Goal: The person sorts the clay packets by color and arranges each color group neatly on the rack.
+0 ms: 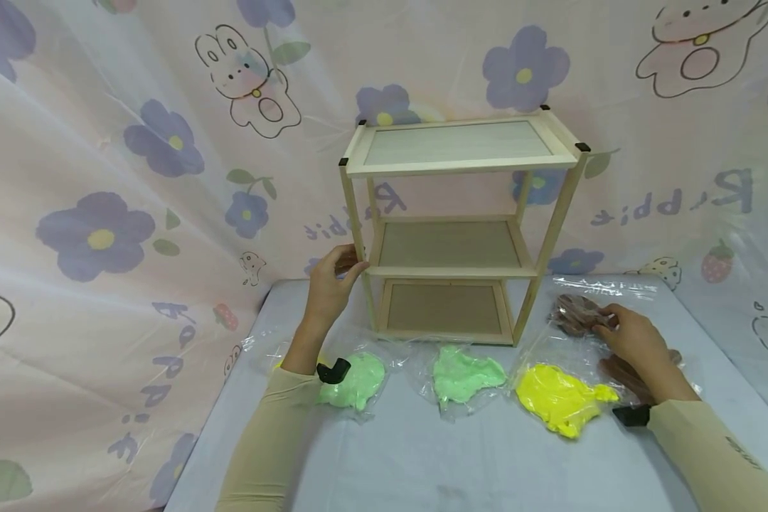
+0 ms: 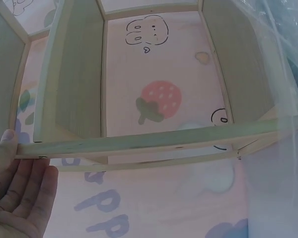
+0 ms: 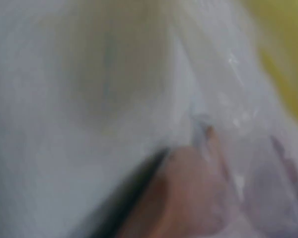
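A small three-tier wooden shelf (image 1: 451,272) with black corner caps stands at the back of the table. My left hand (image 1: 328,288) grips its front left post at middle-tier height; in the left wrist view the thumb lies on one side of the post (image 2: 139,143) and the fingers curl under the other. At the right, my right hand (image 1: 633,341) pinches a clear plastic bag holding a flat brown lump of clay (image 1: 576,314). Another brown lump (image 1: 627,377) lies partly hidden below that hand. The right wrist view is blurred.
Along the front of the shelf lie bagged lumps of soft clay: a yellow one (image 1: 563,400), a green one (image 1: 466,375) and another green one (image 1: 356,380), with a bit of yellow behind the left wrist. A patterned curtain (image 1: 166,284) hangs behind the white-covered table (image 1: 422,469).
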A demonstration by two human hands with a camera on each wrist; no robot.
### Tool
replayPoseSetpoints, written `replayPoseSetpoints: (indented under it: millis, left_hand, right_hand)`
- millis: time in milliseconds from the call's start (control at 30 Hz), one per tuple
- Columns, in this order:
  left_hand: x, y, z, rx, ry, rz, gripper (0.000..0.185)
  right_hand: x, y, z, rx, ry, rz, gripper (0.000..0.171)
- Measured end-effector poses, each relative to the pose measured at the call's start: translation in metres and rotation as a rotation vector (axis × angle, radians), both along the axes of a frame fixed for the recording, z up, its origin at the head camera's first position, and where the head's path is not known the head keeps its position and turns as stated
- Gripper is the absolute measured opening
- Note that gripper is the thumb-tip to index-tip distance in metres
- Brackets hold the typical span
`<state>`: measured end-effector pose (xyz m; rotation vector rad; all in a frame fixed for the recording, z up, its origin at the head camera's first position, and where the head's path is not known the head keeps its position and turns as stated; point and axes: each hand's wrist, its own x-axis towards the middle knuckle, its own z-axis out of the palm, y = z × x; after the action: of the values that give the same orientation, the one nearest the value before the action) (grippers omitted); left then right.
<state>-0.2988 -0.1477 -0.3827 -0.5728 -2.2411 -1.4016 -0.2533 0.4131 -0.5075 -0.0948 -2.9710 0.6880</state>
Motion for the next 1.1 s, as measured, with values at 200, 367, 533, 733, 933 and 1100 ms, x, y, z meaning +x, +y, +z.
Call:
replayPoseSetpoints:
  millis: [200,367,533,733,933,1100]
  left_hand:
    - [0.001,0.002,-0.001,0.043,-0.034,-0.012,0.033]
    - [0.000,0.002,-0.003,0.075,-0.039,-0.035,0.033]
    - [-0.001,0.001,-0.006,0.078,-0.042,-0.037,0.031]
    - [0.000,0.000,-0.005,0.068,-0.072,-0.027,0.032]
    - [0.001,0.002,-0.005,0.070,-0.076,-0.035,0.033]
    - [0.000,0.003,-0.007,0.093,-0.077,-0.045,0.033]
  right_hand:
    - [0.000,-0.003,0.003,0.005,0.038,-0.005,0.033]
    - [-0.001,-0.004,0.002,-0.018,0.133,0.016,0.023]
    - [0.000,-0.007,0.002,-0.084,0.194,-0.010,0.021]
    - [0.007,-0.015,0.013,-0.142,0.262,-0.063,0.022]
    - [0.018,-0.023,0.028,-0.183,0.353,-0.089,0.023]
    - [0.024,-0.026,0.042,-0.207,0.445,-0.079,0.019]
